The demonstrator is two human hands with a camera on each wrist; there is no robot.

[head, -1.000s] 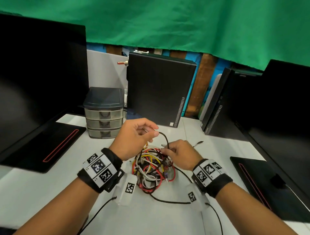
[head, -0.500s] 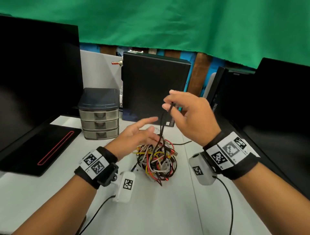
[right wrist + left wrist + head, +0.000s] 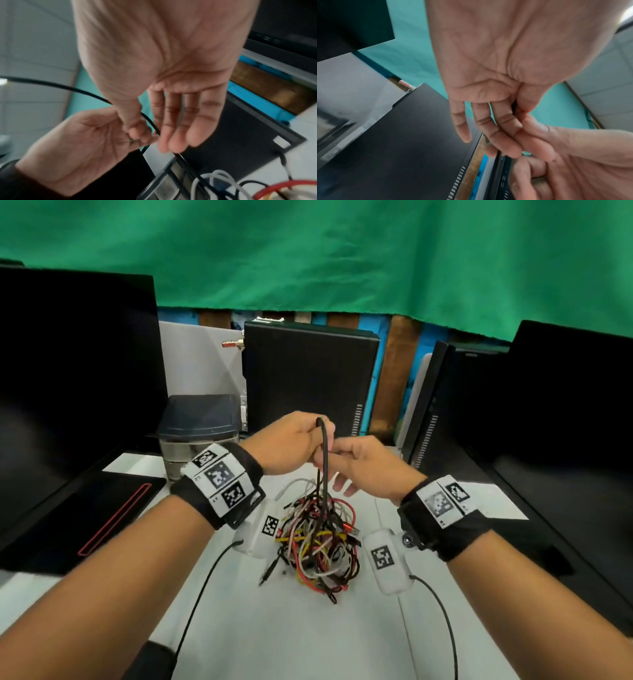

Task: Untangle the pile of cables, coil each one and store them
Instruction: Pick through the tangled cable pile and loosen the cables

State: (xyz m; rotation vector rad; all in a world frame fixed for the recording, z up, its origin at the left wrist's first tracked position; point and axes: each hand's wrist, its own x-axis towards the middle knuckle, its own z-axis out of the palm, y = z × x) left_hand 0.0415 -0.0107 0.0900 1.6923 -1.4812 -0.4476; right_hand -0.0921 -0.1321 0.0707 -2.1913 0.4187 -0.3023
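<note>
A tangled pile of cables point(image 3: 318, 539) in red, white, yellow and black lies on the white table point(image 3: 274, 628), between my wrists. One black cable point(image 3: 324, 474) rises out of it in a tight loop. My left hand point(image 3: 310, 436) pinches the top of that loop between thumb and forefinger. My right hand point(image 3: 337, 455) pinches the same cable just below, its other fingers held straight. In the right wrist view the black cable point(image 3: 77, 90) runs in from the left and passes between thumb and forefinger of my right hand point(image 3: 150, 129). The left wrist view shows my left hand point(image 3: 515, 108) pinching a dark strand.
A small grey drawer unit point(image 3: 198, 433) stands behind my left wrist. A black computer tower point(image 3: 308, 385) is behind the pile. Black monitors flank the table at the left point(image 3: 68, 371) and right point(image 3: 565, 422), with their bases on the tabletop. Green cloth hangs at the back.
My right hand pulled the black cable up out of the pile. My left hand, half a second ago open over the pile, has risen and taken the cable's top beside the right hand.
</note>
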